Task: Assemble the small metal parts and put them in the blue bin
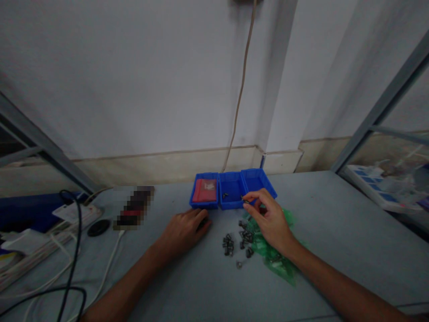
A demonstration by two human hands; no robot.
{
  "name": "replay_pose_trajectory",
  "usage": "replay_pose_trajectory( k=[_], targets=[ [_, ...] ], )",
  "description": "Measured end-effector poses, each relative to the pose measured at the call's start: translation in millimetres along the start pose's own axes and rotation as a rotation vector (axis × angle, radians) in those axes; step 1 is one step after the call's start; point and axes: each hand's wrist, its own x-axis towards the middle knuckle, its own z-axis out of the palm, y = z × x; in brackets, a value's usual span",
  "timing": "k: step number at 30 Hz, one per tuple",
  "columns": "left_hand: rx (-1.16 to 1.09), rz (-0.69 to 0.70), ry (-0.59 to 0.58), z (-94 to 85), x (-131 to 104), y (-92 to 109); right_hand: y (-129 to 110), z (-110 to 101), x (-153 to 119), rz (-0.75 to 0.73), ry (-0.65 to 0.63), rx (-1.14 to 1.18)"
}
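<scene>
My right hand [268, 219] is over the front edge of the middle blue bin [231, 206], thumb and forefinger pinching a small dark metal screw [246, 201]. A few similar pieces lie inside that bin. My left hand [187, 228] rests on the table before the left blue bin [204, 205], its fingers curled inward; what they hold, if anything, is hidden. Between the hands lie loose metal screws [228, 245] in small heaps. A crumpled green plastic bag [281, 268] is spread beneath my right hand and wrist, with some metal pieces on or in it.
The left bin contains a red packet [204, 191]. A third blue bin [256, 179] adjoins on the right. At left are a blurred-out phone-like object [134, 210], a black round disc [98, 228], a power strip [50, 246] and cables. A wall stands behind the table.
</scene>
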Motion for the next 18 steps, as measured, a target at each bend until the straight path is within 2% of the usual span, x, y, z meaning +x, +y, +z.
replay_pose_trajectory(
  k=[12, 15, 18],
  targets=[
    [-0.056, 0.002, 0.000, 2.1, -2.2, -2.6, -3.9, -1.2, 1.5, 0.064, 0.027, 0.064],
    [-0.038, 0.004, -0.003, 2.0, -3.1, -2.2, -6.3, -1.0, 1.5, 0.186, 0.002, 0.194],
    [-0.033, 0.007, -0.002, 0.9, -4.5, -1.3, -8.4, -0.7, 2.0, 0.398, -0.051, 0.466]
  ],
)
